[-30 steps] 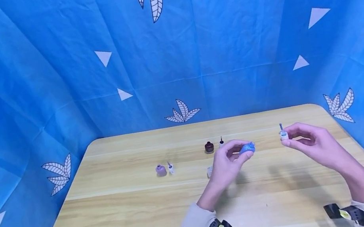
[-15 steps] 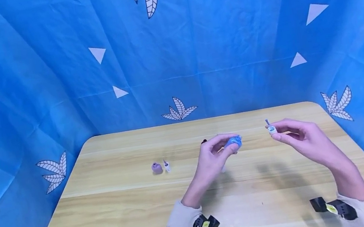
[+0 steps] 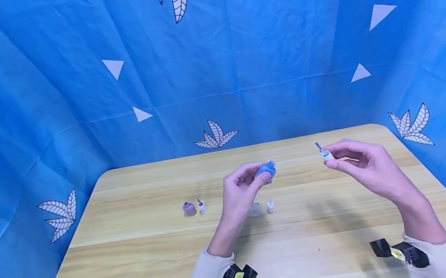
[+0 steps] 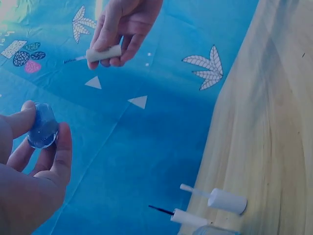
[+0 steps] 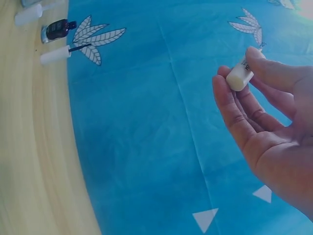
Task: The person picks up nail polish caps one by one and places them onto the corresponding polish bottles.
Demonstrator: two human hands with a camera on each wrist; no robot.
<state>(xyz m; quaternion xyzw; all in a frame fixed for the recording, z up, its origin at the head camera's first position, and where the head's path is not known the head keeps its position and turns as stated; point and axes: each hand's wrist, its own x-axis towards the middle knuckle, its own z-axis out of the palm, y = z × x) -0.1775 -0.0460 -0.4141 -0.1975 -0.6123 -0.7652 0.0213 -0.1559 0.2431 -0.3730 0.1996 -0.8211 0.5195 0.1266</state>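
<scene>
My left hand (image 3: 234,195) pinches a blue nail polish bottle (image 3: 265,171) between thumb and fingers, raised above the table. The bottle is uncapped and its neck tilts up to the right. Apart from it, to the right, my right hand (image 3: 369,168) holds a white brush cap (image 3: 327,155) with its brush pointing upward. In the left wrist view the bottle (image 4: 44,126) looks translucent blue, and the brush cap (image 4: 105,52) lies sideways in the right hand's fingertips. The right wrist view shows the cap (image 5: 239,77) between thumb and fingers.
On the wooden table (image 3: 139,271) stand a purple bottle (image 3: 189,208) with its brush cap (image 3: 202,206), and a clear bottle (image 3: 254,210) beside a white brush cap (image 3: 271,206). A dark bottle (image 5: 58,30) and its brush cap (image 5: 55,54) show in the right wrist view.
Both hands have shifted left in the head view, still holding bottle and cap. The clear bottle and its cap now show more; the dark bottle has become hidden behind my left hand.
</scene>
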